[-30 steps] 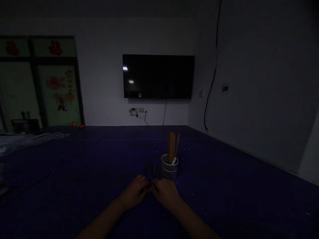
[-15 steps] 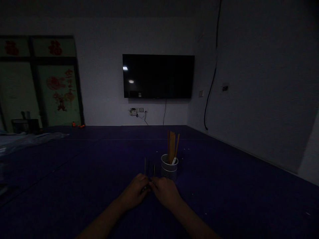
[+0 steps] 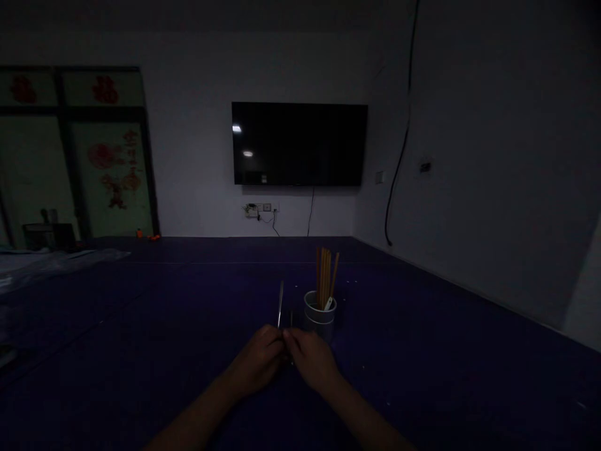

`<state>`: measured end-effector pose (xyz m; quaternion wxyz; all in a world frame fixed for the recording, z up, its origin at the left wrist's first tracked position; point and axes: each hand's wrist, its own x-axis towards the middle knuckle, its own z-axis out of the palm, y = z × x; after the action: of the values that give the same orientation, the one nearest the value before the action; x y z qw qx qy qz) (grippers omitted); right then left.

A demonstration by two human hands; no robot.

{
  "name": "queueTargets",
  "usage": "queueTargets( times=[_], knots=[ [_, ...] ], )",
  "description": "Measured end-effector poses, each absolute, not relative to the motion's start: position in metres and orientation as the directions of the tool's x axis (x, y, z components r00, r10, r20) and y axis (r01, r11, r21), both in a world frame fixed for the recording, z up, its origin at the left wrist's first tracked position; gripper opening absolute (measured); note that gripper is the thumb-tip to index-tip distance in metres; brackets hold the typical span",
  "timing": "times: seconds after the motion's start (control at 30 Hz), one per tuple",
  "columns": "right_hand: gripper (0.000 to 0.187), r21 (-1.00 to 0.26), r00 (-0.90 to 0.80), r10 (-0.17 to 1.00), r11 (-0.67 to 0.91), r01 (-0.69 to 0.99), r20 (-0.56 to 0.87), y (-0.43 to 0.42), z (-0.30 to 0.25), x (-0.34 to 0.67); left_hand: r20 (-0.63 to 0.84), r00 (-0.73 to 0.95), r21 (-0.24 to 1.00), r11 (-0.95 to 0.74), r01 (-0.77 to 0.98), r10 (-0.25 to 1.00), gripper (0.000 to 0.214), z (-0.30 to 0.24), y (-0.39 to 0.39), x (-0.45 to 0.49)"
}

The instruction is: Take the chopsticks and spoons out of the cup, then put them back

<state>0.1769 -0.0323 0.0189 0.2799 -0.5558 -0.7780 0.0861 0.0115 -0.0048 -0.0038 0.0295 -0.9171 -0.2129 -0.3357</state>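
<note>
My left hand (image 3: 260, 356) is closed around the lower part of a slim, shiny metal utensil (image 3: 280, 305), which points up and away; its kind cannot be made out. Against it, my right hand (image 3: 312, 358) is also closed, thumb and fingers pinched together. A short thin dark piece (image 3: 291, 318) sticks up just beyond the right fingers, too dim to name. Right behind that hand stands a grey metal cup (image 3: 319, 317), partly covered by it. Several wooden chopsticks (image 3: 325, 275) and a white handle (image 3: 328, 304) rise out of the cup.
A dark blue tabletop (image 3: 197, 307) spreads out around the hands, with small white specks on it. Clear plastic sheeting (image 3: 70, 262) and a dark box (image 3: 51, 236) lie at the left. Small orange objects (image 3: 154, 237) sit at the far edge, below a wall-mounted television (image 3: 300, 144).
The metal utensil at my left hand has swung slightly right, stands taller and catches more light. Both hands remain together in about the same place; the cup has not moved.
</note>
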Motion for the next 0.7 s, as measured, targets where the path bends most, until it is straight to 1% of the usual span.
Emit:
queueTargets(
  times=[0.17,0.27,0.37,0.43,0.5,0.7],
  knots=[
    [0.046,-0.662,-0.179,0.886,0.443,0.605,0.429,-0.022,0.011,0.178,0.605,0.731,-0.004,-0.917,0.398,0.315,0.019,-0.006,-0.005,0.014],
    [0.047,-0.766,-0.119,0.879,0.463,0.447,0.461,-0.014,0.004,0.177,0.578,0.749,-0.044,-0.905,0.424,0.323,0.022,-0.007,-0.006,0.015],
    [0.045,-0.844,-0.064,0.89,0.45,0.292,0.452,-0.009,-0.002,0.175,0.552,0.757,-0.064,-0.888,0.456,0.349,0.023,-0.005,-0.01,0.016],
    [0.044,-0.875,-0.041,0.899,0.434,0.216,0.436,-0.008,-0.003,0.174,0.544,0.761,-0.08,-0.882,0.465,0.352,0.024,-0.003,-0.012,0.016],
    [0.045,-0.889,-0.022,0.905,0.421,0.181,0.425,-0.008,-0.001,0.173,0.548,0.765,-0.108,-0.879,0.464,0.337,0.025,-0.001,-0.014,0.016],
    [0.044,-0.854,0.02,0.874,0.469,0.227,0.486,-0.012,0.003,0.173,0.618,0.749,-0.215,-0.865,0.453,0.238,0.025,0.0,-0.015,0.019]
  ],
)
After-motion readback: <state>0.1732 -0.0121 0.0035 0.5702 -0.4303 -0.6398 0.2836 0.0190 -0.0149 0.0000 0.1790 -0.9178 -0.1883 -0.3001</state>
